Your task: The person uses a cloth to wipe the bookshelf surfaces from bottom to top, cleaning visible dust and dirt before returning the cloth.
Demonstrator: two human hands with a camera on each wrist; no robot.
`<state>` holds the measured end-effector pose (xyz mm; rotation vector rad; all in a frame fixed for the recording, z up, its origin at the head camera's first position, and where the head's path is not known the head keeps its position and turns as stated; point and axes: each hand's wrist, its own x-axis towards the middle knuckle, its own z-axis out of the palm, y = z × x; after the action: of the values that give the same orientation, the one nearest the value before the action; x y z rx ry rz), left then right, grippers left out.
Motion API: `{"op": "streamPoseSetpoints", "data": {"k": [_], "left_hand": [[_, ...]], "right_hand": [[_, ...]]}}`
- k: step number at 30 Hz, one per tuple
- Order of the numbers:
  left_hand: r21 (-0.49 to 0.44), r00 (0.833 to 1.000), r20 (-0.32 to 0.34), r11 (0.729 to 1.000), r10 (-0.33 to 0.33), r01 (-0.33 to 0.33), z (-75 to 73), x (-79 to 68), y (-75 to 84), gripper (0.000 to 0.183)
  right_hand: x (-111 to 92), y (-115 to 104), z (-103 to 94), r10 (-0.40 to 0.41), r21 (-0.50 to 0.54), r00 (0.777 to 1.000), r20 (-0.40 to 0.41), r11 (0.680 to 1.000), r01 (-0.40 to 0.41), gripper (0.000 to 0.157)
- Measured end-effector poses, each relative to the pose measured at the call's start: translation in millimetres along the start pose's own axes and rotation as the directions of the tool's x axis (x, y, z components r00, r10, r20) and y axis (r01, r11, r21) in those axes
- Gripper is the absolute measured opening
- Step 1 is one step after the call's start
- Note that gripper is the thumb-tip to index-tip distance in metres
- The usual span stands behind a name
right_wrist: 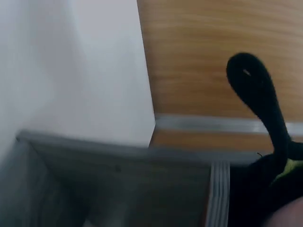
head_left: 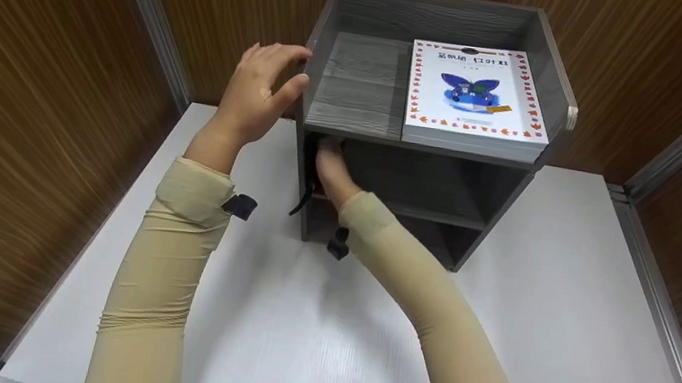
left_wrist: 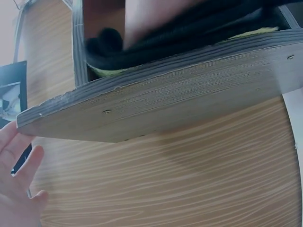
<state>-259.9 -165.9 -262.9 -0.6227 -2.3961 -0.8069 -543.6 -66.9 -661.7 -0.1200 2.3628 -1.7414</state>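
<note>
My left hand (head_left: 255,91) touches the upper left side panel of a grey wooden shelf unit (head_left: 362,82), thumb and fingers spread near its edge. In the left wrist view its fingertips (left_wrist: 21,139) lie at the panel's corner. My right hand (head_left: 334,167) reaches into the left side of the middle compartment. Beside it is a black fabric item (left_wrist: 189,35) with a yellow-green edge, lying along the inside of the side panel. A loop (right_wrist: 253,85) of the item sticks out at the front. The right fingers are hidden inside, so I cannot tell whether they grip it.
A stack of white books (head_left: 474,103) with a butterfly cover lies on the right of the top shelf. The unit stands on a white surface (head_left: 294,343), with brown wood-grain walls (head_left: 33,78) around it. A lower compartment (head_left: 421,235) is under the middle one.
</note>
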Motion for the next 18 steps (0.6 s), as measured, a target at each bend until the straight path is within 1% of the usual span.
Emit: {"op": "streamPoseSetpoints", "data": {"k": [1,2,3,4,5,6,7,8,10,11,12,13,15,16,18], "left_hand": [[-0.005,1.0,0.008,1.0,-0.01,0.01,-0.5,0.1,-0.1,0.062],[-0.01,1.0,0.012,1.0,-0.016,0.016,-0.9,0.1,0.0,0.06],[-0.015,1.0,0.015,1.0,-0.02,0.02,-1.3,0.1,0.1,0.059],[-0.021,1.0,0.018,1.0,-0.023,0.024,-0.9,0.3,0.5,0.058],[-0.024,1.0,0.02,0.999,-0.025,0.025,-0.5,0.4,0.8,0.058],[-0.025,0.999,0.021,0.999,-0.025,0.025,-0.1,0.6,1.0,0.057],[-0.024,0.999,0.021,0.999,-0.024,0.024,0.2,0.7,1.2,0.056],[-0.022,0.999,0.022,0.999,-0.024,0.025,0.5,0.7,1.5,0.055],[-0.017,0.999,0.021,1.0,-0.024,0.024,0.5,0.9,1.8,0.053],[-0.013,1.0,0.019,1.0,-0.022,0.023,0.3,1.1,2.0,0.052],[-0.008,1.0,0.016,1.0,-0.022,0.022,-0.1,1.3,2.1,0.051],[-0.005,1.0,0.011,1.0,-0.019,0.019,-0.7,1.5,2.3,0.051],[0.004,1.0,0.007,1.0,-0.013,0.013,-2.5,1.8,2.5,0.05],[0.009,1.0,0.004,1.0,-0.009,0.009,-2.6,1.8,3.2,0.05],[0.018,1.0,0.004,1.0,-0.007,0.007,-2.5,1.5,4.6,0.05]], "right_hand": [[16,7,-2.0,0.021,-0.015,1.0,0.012,1.0,-0.021,0.066],[17,3,-6.3,0.025,-0.014,1.0,0.018,1.0,-0.025,0.069],[7,-8,-12.5,0.037,-0.03,0.999,0.024,0.999,-0.036,0.074],[-20,-37,-23.6,0.067,-0.068,0.997,0.028,0.996,-0.065,0.075],[-46,-59,-32.7,0.079,-0.085,0.996,0.038,0.993,-0.076,0.075],[-84,-87,-43.4,0.061,-0.065,0.996,0.063,0.996,-0.057,0.077],[-120,-116,-51.9,0.069,-0.062,0.994,0.081,0.996,-0.064,0.074],[-155,-143,-59.3,0.053,-0.051,0.993,0.104,0.998,-0.048,0.071],[-219,-191,-71.6,0.05,-0.046,0.984,0.172,0.998,-0.043,0.064],[-232,-194,-71.5,0.019,-0.011,0.982,0.186,1.0,-0.017,0.063],[-240,-195,-71.5,-0.024,0.014,0.981,0.193,1.0,0.022,0.068],[-254,-206,-71.7,-0.014,-0.012,0.982,0.19,1.0,0.017,0.066],[-270,-209,-69.6,-0.089,0.001,0.974,0.206,0.996,0.091,0.061],[-274,-207,-68.2,-0.135,-0.005,0.968,0.213,0.99,0.139,0.056],[-281,-201,-64.6,-0.248,0.009,0.942,0.226,0.968,0.253,0.046]]}}
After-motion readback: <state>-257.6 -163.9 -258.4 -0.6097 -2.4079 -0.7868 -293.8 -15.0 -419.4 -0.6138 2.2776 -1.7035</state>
